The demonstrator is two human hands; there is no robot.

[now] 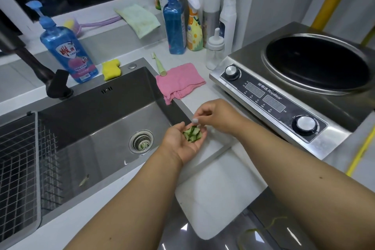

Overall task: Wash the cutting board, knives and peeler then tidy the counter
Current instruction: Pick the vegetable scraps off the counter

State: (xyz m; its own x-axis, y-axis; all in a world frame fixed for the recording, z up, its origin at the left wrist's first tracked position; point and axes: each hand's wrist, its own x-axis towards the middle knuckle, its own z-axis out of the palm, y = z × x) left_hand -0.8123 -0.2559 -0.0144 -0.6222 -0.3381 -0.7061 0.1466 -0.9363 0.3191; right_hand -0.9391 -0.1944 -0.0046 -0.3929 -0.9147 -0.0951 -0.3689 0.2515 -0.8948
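Observation:
My left hand lies palm up at the sink's right edge, cupping a small pile of green cucumber scraps. Just above it, my right hand pinches one scrap over that pile with thumb and fingertip. A white cutting board lies on the counter under both forearms, its near end hanging past the counter edge. I see no knife or peeler.
The steel sink at left has a drain strainer, a wire basket and a stray peel. Behind it stand dish soap and a yellow sponge. A pink cloth and an induction cooker sit to the right.

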